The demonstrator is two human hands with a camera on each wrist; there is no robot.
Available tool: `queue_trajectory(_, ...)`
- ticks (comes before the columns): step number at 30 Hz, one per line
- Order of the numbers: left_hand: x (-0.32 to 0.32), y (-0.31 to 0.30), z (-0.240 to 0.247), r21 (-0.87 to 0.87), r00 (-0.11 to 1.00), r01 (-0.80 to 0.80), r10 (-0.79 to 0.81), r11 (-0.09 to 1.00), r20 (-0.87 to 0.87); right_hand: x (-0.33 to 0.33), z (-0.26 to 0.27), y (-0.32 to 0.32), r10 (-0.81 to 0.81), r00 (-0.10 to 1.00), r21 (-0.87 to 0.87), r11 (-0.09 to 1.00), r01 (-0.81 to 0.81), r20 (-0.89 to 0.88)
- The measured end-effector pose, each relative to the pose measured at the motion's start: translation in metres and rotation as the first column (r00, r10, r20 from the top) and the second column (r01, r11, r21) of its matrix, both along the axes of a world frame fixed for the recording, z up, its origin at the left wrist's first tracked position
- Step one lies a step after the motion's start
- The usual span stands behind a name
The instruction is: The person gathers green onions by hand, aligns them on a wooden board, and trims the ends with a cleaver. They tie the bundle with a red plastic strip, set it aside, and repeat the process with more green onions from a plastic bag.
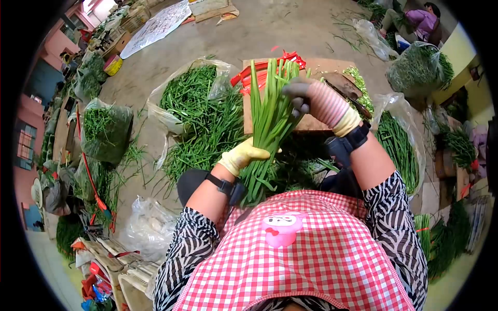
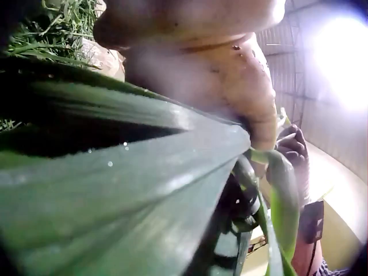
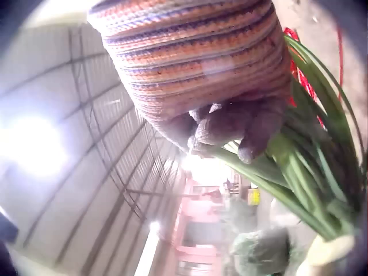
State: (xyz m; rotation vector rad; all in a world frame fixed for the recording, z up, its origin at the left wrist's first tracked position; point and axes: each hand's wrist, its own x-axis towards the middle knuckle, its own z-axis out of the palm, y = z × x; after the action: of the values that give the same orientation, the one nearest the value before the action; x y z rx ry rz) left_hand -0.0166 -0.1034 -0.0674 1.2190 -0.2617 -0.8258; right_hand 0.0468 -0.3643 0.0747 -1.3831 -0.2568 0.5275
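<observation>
head view: left hand (image 1: 243, 155) clamps the chive bunch (image 1: 271, 116) low, right hand (image 1: 316, 101) pinches its tops, above the near edge of the board (image 1: 324, 67); gathered, seemingly untied, with loose greens (image 1: 199, 114) heaped beside.

Left grip (image 1: 243, 155), yellow-gloved, is curled round the lower part of a bundle of long green leaves (image 1: 271, 122), held above a red-checked apron (image 1: 301, 259). Right grip (image 1: 317, 101), in a striped knit glove with dark fingertips, holds the bundle's upper part from the right side. The leaf tips point toward a wooden board (image 1: 332, 65) on the floor, which bears red bands (image 1: 258, 78) and a knife (image 1: 345, 87). An open plastic bag of greens (image 1: 194, 98) lies left of the board.
</observation>
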Motion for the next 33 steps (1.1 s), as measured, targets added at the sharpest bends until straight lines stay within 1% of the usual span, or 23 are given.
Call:
queue_trajectory(2, 0.002, 0.001, -0.004, -0.018, 1.0, 0.011, -0.011, 1.0, 0.013, 0.007, -0.008, -0.014, 0.018, 0.984, 0.335, 0.941, 0.044, -0.179)
queue_trajectory(3, 0.002, 0.0, -0.007, -0.012, 1.0, 0.016, -0.016, 1.0, 0.02, 0.006, -0.006, -0.024, 0.013, 0.991, 0.39, 0.92, 0.041, -0.137)
queue_trajectory(4, 0.002, 0.001, -0.009, -0.007, 0.999, 0.021, -0.021, 1.0, 0.026, 0.007, -0.004, -0.034, -0.086, 0.992, 0.292, 0.955, 0.054, 0.096)
queue_trajectory(5, 0.001, -0.001, -0.009, -0.022, 1.0, 0.01, -0.01, 1.0, 0.012, 0.006, -0.001, -0.043, -0.184, 0.93, 0.19, 0.973, 0.128, 0.319)
queue_trajectory(7, -0.001, 0.0, -0.011, -0.034, 1.0, 0.007, -0.007, 0.999, 0.01, 0.015, 0.005, -0.071, -0.354, 0.678, 0.21, 0.934, 0.289, 0.645)
queue_trajectory(9, 0.001, 0.001, -0.016, -0.064, 1.0, 0.007, -0.008, 0.998, -0.019, 0.019, 0.029, -0.117, -0.452, 0.734, 0.495, 0.85, 0.181, 0.506)
queue_trajectory(11, -0.001, 0.002, -0.007, -0.055, 1.0, -0.03, 0.03, 0.998, -0.008, 0.0, 0.072, -0.147, -0.524, 0.792, 0.715, 0.679, 0.167, 0.314)
queue_trajectory(13, -0.004, 0.005, -0.005, -0.045, 0.996, -0.085, 0.085, 0.995, -0.007, -0.016, 0.099, -0.166, -0.44, 0.829, 0.78, 0.626, 0.009, 0.344)
queue_trajectory(14, -0.004, 0.004, -0.001, -0.052, 0.994, -0.106, 0.107, 0.993, 0.004, -0.02, 0.104, -0.18, -0.22, 0.875, 0.76, 0.611, -0.222, 0.432)
queue_trajectory(16, -0.003, 0.005, -0.001, -0.098, 0.992, -0.119, 0.122, 0.988, 0.024, -0.011, 0.073, -0.215, -0.242, 0.831, 0.602, 0.787, -0.133, 0.501)
queue_trajectory(17, -0.003, 0.005, 0.002, -0.11, 0.99, -0.132, 0.136, 0.985, 0.034, -0.025, 0.043, -0.217, -0.532, 0.782, 0.588, 0.761, 0.273, 0.325)
queue_trajectory(18, -0.003, 0.005, 0.006, -0.121, 0.988, -0.143, 0.15, 0.982, 0.046, -0.032, 0.041, -0.212, -0.536, 0.788, 0.281, 0.84, 0.464, 0.302)
queue_trajectory(19, -0.003, 0.004, 0.01, -0.133, 0.985, -0.153, 0.162, 0.979, 0.058, -0.039, 0.039, -0.207, -0.496, 0.825, -0.073, 0.844, 0.532, 0.271)
queue_trajectory(20, -0.002, 0.004, 0.01, -0.131, 0.984, -0.152, 0.162, 0.98, 0.069, -0.044, 0.055, -0.184, -0.176, 0.973, -0.613, 0.756, 0.232, 0.151)
queue_trajectory(22, 0.001, 0.004, 0.011, -0.128, 0.983, -0.145, 0.157, 0.981, 0.092, -0.037, 0.014, -0.136, 0.233, 0.961, -0.796, 0.604, -0.021, 0.151)
queue_trajectory(24, 0.0, -0.006, 0.022, -0.151, 0.98, -0.142, 0.16, 0.978, 0.115, -0.035, -0.04, -0.101, 0.394, 0.866, -0.89, 0.442, 0.116, 0.308)
queue_trajectory(26, 0.004, -0.009, 0.024, -0.163, 0.981, -0.117, 0.139, 0.98, 0.133, -0.025, -0.082, -0.065, 0.29, 0.892, -0.715, 0.697, 0.052, 0.348)
queue_trajectory(28, 0.008, -0.016, 0.018, -0.065, 0.979, -0.146, 0.154, 0.987, 0.136, -0.027, -0.077, -0.033, 0.126, 0.929, -0.361, 0.933, 0.008, 0.348)
queue_trajectory(29, 0.004, -0.028, 0.025, -0.087, 0.947, -0.238, 0.251, 0.967, 0.201, -0.028, -0.079, -0.014, 0.009, 0.933, -0.109, 0.994, 0.032, 0.36)
queue_trajectory(30, 0.001, -0.043, 0.03, -0.115, 0.901, -0.325, 0.344, 0.939, 0.264, -0.033, -0.075, -0.001, -0.011, 0.958, 0.006, 1.0, 0.01, 0.286)
queue_trajectory(31, 0.005, -0.048, 0.016, -0.034, 0.851, -0.406, 0.392, 0.913, 0.349, -0.037, -0.071, 0.012, -0.023, 0.978, 0.122, 0.993, -0.002, 0.208)
queue_trajectory(32, 0.009, -0.051, 0.01, 0.157, 0.859, -0.423, 0.34, 0.892, 0.384, -0.037, -0.075, 0.019, -0.041, 0.976, 0.047, 0.998, 0.032, 0.213)
queue_trajectory(33, 0.009, -0.059, 0.009, 0.247, 0.806, -0.488, 0.323, 0.837, 0.496, -0.038, -0.077, 0.024, -0.06, 0.989, 0.029, 0.998, 0.056, 0.137)
